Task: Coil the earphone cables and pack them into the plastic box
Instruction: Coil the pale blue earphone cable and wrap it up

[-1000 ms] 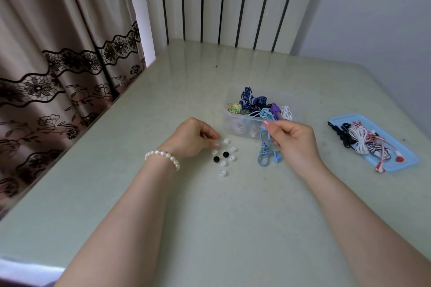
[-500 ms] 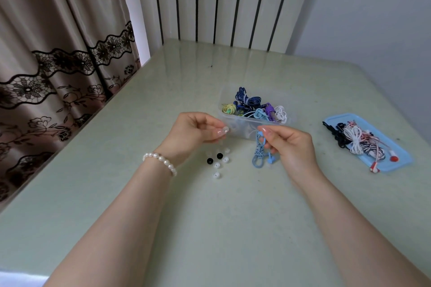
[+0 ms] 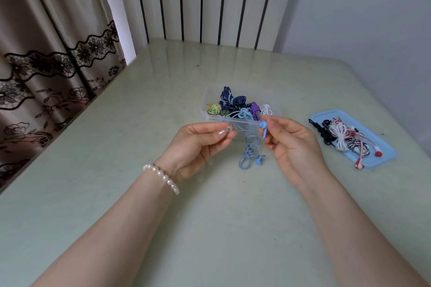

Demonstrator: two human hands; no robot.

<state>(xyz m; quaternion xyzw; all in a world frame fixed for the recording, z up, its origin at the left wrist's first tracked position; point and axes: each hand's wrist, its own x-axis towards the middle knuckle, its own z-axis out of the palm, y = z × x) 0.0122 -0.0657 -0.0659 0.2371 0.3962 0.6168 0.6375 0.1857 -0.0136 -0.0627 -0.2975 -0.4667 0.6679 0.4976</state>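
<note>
**Ear tip raised toward blue earbud**

Since the earlier frames, both hands had been lifted off the tabletop (image 3: 121,137) and drawn closer together. The left hand (image 3: 198,147), seen a second before down among the loose ear tips, was now held up with a small pale ear tip (image 3: 229,128) pinched between thumb and forefinger. The right hand (image 3: 291,144) had been raised too, with the blue earbud (image 3: 264,128) pinched at its fingertips.

Risks, as judged: the ear tip was small and held only at the fingertips, so it could be dropped or flicked away if pressed onto the earbud at a slant. The blue earphone cable (image 3: 250,151) hung loosely bundled below the right hand, and a tug on the bud could pull its loops undone before packing. The spare tips were mostly hidden under the left hand and could be scattered by a lowered wrist.

Positions: the blue cable was seen dangling between the two hands, its lower loops and second bud apparently resting on the tabletop. The plastic box (image 3: 233,123), already holding several coiled earphones, stood just behind the hands. More earphones (image 3: 340,135), white, black and red, lay on a blue lid (image 3: 382,156) well to the right, untouched.
</note>
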